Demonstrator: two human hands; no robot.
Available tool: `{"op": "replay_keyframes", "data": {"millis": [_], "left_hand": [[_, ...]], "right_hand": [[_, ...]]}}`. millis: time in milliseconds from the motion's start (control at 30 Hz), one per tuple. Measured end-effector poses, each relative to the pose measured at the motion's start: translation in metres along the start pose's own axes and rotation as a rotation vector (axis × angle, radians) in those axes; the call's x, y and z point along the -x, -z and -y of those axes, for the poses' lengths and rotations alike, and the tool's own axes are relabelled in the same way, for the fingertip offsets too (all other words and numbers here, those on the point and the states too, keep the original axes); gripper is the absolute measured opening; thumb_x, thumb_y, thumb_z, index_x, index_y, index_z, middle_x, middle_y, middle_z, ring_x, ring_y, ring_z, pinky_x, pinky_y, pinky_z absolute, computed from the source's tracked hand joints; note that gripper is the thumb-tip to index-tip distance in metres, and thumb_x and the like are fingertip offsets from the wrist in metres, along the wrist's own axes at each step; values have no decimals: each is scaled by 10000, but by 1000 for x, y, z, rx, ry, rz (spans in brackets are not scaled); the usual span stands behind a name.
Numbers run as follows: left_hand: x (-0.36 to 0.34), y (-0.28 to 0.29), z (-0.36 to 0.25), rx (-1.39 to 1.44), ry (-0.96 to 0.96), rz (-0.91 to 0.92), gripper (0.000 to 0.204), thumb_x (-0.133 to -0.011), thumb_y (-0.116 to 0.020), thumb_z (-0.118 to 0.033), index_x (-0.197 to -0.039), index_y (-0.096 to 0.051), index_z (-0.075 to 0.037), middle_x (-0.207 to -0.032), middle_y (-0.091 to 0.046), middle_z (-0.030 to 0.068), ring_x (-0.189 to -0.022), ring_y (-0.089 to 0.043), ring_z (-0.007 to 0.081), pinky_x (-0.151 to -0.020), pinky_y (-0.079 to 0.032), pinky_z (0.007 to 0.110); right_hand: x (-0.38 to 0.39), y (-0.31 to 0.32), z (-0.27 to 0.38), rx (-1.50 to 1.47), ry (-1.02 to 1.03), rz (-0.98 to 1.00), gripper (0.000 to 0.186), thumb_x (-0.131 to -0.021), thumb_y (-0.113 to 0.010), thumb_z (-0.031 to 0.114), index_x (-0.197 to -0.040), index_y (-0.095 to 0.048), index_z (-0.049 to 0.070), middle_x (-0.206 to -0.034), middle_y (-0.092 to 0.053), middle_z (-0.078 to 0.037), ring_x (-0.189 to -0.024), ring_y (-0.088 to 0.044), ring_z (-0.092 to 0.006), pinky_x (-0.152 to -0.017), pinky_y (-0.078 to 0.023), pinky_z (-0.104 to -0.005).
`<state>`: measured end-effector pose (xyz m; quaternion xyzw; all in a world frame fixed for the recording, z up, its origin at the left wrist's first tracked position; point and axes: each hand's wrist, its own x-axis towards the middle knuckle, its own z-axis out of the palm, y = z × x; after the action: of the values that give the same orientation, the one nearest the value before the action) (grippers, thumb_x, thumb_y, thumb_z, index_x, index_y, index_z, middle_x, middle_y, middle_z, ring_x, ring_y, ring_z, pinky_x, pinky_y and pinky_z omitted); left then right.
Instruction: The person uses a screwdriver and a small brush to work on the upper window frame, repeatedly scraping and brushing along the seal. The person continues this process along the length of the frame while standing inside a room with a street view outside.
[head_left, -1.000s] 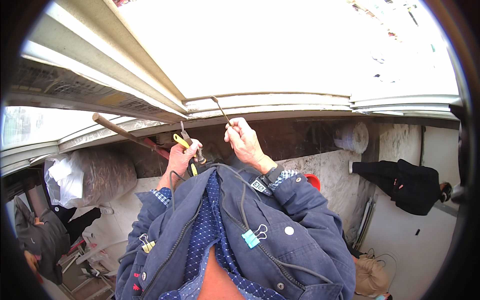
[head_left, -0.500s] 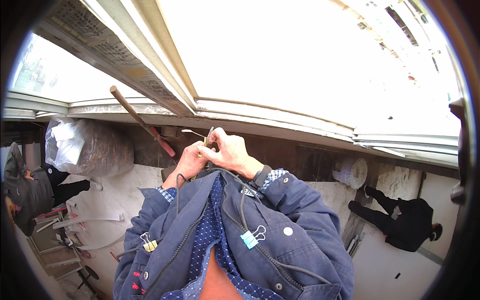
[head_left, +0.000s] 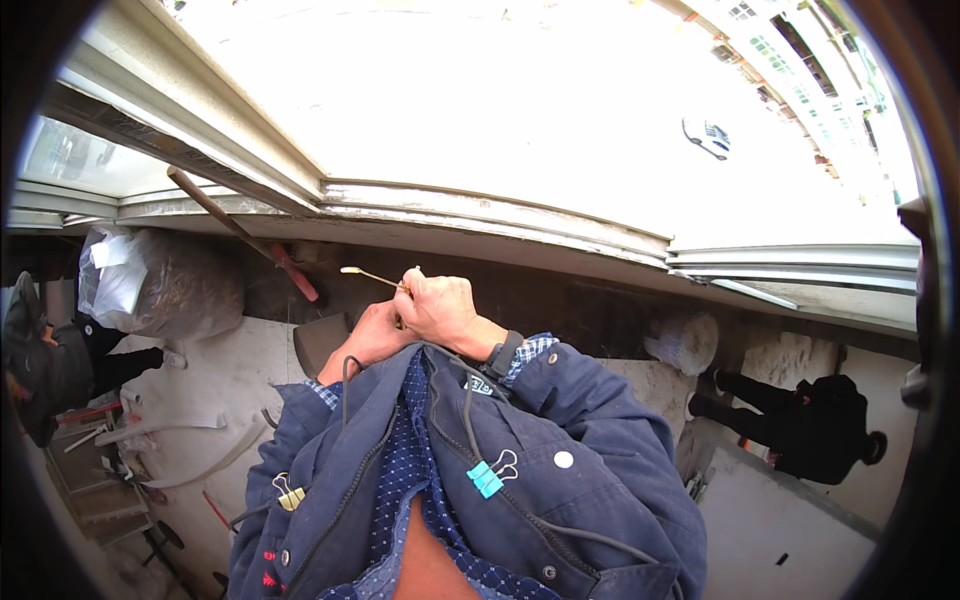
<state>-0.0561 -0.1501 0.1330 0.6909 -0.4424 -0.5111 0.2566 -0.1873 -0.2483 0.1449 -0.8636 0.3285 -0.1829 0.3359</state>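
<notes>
Both hands meet in front of my chest, below the window sill (head_left: pixel 480 218). My right hand (head_left: pixel 442 310) is closed, its fingertips pinching a thin metal stick (head_left: pixel 372 275) with a flattened, pale tip that points left. Pressed against it is my left hand (head_left: pixel 366 336), with its fingers curled. Whatever lies inside the left fingers is mostly covered by the right hand. Two binder clips hang on my dark blue jacket (head_left: pixel 600 470), a yellow one (head_left: pixel 290 497) and a light blue one (head_left: pixel 486 479).
A long wooden-handled tool with a red end (head_left: pixel 215 210) leans against the sill. Left of it sits a stuffed clear plastic bag (head_left: pixel 190 290). A white bucket (head_left: pixel 685 342) stands at the right. People in dark clothes are at far left (head_left: pixel 60 350) and right (head_left: pixel 825 430).
My view has shifted, so the window frame and leaning tool appear farther left. My right hand has closed down nearer the left, hiding the small yellow and grey parts seen between the fingers.
</notes>
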Motion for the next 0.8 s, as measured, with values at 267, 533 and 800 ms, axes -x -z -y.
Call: {"op": "replay_keyframes", "data": {"millis": [267, 533, 800], "left_hand": [[14, -24, -5, 566, 212, 192, 296, -845, -788, -165, -1060, -714, 25, -954, -729, 46, -835, -657, 100, -774, -525, 274], [2, -14, 58, 1249, 194, 356, 317, -875, -653, -162, -1163, -657, -29, -1001, -712, 80, -909, -681, 193, -847, -540, 326], [-12, -18, 55, 929, 145, 116, 232, -991, -643, -280, -994, -685, -52, -817, -687, 24, -514, -574, 97, -448, -440, 226]], "right_hand": [[8, 13, -14, -27, -39, 114, 219, -910, -566, 267, -873, -649, 68, -662, -675, -201, -611, -686, -393, -573, -547, -505], [13, 12, -21, -151, 90, 101, 186, -936, -573, 248, -892, -617, 73, -641, -647, -183, -585, -668, -386, -529, -527, -469], [14, 27, -16, -286, 151, 58, 167, -909, -613, 231, -895, -614, 64, -684, -656, -174, -633, -675, -375, -564, -521, -463]]}}
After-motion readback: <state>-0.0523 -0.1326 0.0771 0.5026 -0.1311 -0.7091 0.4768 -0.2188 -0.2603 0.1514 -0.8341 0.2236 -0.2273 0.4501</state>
